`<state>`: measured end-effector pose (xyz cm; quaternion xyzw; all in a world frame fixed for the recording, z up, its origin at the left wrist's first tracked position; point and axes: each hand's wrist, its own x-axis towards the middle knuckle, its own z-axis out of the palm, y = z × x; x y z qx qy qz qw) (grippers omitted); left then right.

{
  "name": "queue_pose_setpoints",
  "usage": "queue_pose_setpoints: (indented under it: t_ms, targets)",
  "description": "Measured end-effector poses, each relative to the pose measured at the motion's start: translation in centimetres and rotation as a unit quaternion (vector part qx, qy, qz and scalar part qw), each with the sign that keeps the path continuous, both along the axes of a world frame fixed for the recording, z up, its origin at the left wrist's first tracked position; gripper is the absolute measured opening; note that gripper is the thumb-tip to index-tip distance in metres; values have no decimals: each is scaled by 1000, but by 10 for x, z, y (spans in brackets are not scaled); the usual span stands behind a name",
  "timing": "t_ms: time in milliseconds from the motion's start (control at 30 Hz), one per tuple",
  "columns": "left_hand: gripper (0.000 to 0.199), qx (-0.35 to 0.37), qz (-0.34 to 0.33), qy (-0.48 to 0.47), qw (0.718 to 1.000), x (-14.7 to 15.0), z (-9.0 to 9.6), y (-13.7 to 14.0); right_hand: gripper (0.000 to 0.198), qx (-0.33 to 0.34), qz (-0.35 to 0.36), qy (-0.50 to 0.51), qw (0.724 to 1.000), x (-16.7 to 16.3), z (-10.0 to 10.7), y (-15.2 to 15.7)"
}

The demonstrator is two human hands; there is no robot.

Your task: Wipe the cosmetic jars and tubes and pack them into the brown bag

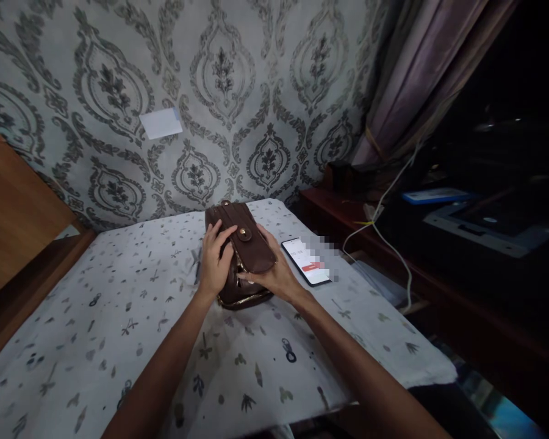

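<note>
A brown leather-look handbag [255,247] with a gold-coloured clasp and a gold zip along its near edge lies on the patterned white cloth. My left hand [216,259] grips its left side, fingers bent over the top near the clasp. Around the right side wraps my right hand [277,277], its thumb on the front by a small zip and its other fingers partly hidden behind the flap. The long flap with the clasp lies between my two hands. What is inside the bag cannot be seen.
Right of the bag lies a phone [304,262] with a lit screen, partly pixelated. A white cable [393,247] hangs over the dark red furniture [322,204] at right. A wooden panel [18,213] stands at left. Patterned wallpaper [256,91] covers the wall behind.
</note>
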<state>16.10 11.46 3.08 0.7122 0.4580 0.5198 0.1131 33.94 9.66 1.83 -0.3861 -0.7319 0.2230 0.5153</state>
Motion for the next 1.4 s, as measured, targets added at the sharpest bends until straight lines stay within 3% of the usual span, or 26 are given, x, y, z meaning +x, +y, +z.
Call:
queue_pose_setpoints:
  t_ms: [100, 233, 433, 667, 833, 900, 967, 1100, 1233, 1400]
  targets:
    - [37, 2, 5, -23, 1000, 3, -2, -1, 97, 28, -17, 10, 999, -2, -7, 1]
    - [39, 6, -2, -32, 999, 5, -5, -6, 105, 23, -32, 11, 999, -2, -12, -3]
    - [49, 39, 4, 33, 999, 8, -10, -25, 81, 52, -38, -43, 997, -4, -11, -8]
    - [55, 66, 22, 86, 994, 10, -14, -28, 87, 16, 59, -117, 991, 23, -8, -6]
    - [54, 83, 23, 91, 992, 9, -16, -25, 91, -33, 128, -110, 985, 37, 2, -9]
    - [51, 82, 21, 90, 992, 9, -17, -25, 84, -30, 100, -95, 990, 30, 0, -11]
    - [47, 79, 24, 86, 993, 9, -18, -25, 76, -4, 26, -103, 994, 18, -6, -13]
    - [41, 58, 31, 75, 995, 10, -17, -27, 68, 53, -107, -183, 976, -3, -18, -15]
    - [37, 37, 31, 71, 996, 8, -12, -25, 67, 79, -177, -250, 949, -13, -15, -18]
    - [39, 18, 10, 78, 997, 2, -3, -15, 73, 88, -230, -256, 935, -31, -8, -22]
